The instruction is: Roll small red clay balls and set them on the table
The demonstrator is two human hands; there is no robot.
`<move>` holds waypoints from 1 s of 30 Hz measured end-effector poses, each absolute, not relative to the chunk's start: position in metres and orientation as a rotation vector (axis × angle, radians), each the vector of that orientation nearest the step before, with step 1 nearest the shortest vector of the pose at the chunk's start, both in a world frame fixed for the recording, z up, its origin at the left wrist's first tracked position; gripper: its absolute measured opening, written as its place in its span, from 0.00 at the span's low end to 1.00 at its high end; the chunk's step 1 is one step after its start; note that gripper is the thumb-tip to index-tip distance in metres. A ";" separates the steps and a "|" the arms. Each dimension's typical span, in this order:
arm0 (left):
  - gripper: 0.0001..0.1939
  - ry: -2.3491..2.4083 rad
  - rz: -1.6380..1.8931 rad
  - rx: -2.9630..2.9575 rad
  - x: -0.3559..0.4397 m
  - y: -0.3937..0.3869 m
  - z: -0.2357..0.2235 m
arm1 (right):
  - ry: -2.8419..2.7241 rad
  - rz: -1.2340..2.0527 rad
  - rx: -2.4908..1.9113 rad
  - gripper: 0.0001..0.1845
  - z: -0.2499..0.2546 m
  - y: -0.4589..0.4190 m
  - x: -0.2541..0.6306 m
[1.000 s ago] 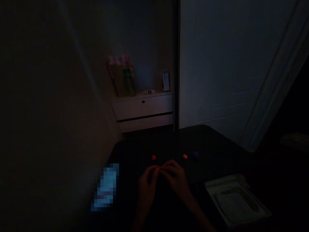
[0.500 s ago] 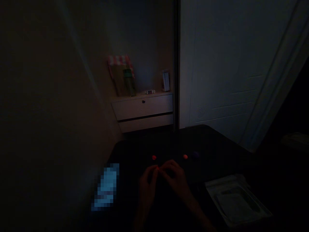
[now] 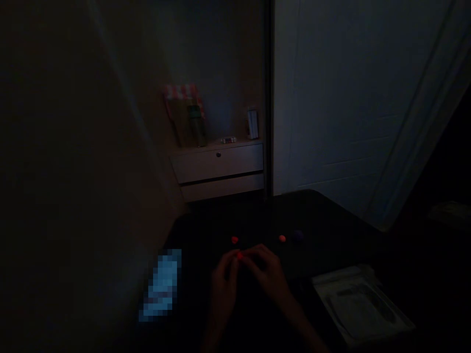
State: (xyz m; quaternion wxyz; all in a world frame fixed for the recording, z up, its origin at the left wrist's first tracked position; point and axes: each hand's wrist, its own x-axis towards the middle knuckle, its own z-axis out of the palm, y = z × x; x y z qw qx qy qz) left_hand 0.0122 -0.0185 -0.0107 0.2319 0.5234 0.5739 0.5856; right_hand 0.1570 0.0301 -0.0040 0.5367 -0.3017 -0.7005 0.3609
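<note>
Over the dark table (image 3: 265, 213) my left hand (image 3: 224, 272) and my right hand (image 3: 268, 269) meet at the fingertips. Pinched between them is a small, bright red lump (image 3: 240, 255) that looks like modelling clay. Both hands are closed on it. Just beyond my fingers lies another small red piece (image 3: 234, 239) with an uneven outline. Farther right rest a rounded orange-pink lump (image 3: 282, 239) and a larger dark purple lump (image 3: 298, 236). Dim light hides the finer shape of the held piece.
A glowing blurred screen (image 3: 162, 284) lies left of my hands. At the right table edge is a pale, flat plastic packet (image 3: 362, 304). Behind the table stand a drawer cabinet (image 3: 221, 164) with a green-capped bottle (image 3: 197, 125) on it, and a white door (image 3: 331, 98).
More of the red lump shows between my fingertips now. My hands have stayed in nearly the same place, and the pieces on the table have not moved. The picture is slightly darker.
</note>
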 end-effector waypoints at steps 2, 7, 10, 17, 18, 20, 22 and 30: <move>0.19 1.582 1.592 1.452 0.013 -0.020 -0.010 | -1.662 0.873 -0.728 0.06 -0.005 0.031 0.157; 0.20 1.599 1.611 1.437 0.013 -0.018 -0.010 | -1.715 0.874 -0.693 0.07 -0.005 0.030 0.156; 0.22 1.624 1.610 1.410 0.012 -0.017 -0.012 | -1.737 0.860 -0.679 0.06 -0.005 0.029 0.156; 0.22 1.645 1.583 1.430 0.012 -0.018 -0.009 | -1.741 0.855 -0.670 0.07 -0.007 0.029 0.156; 0.22 1.649 1.587 1.437 0.012 -0.018 -0.008 | -1.743 0.855 -0.671 0.07 -0.007 0.029 0.156; 0.23 1.659 1.601 1.440 0.012 -0.018 -0.008 | -1.746 0.854 -0.665 0.06 -0.009 0.029 0.156; 0.23 1.673 1.619 1.429 0.012 -0.017 -0.010 | -1.745 0.851 -0.653 0.05 -0.009 0.029 0.156; 0.19 1.627 1.628 1.399 0.009 -0.015 -0.015 | -1.771 0.843 -0.644 0.06 -0.008 0.028 0.156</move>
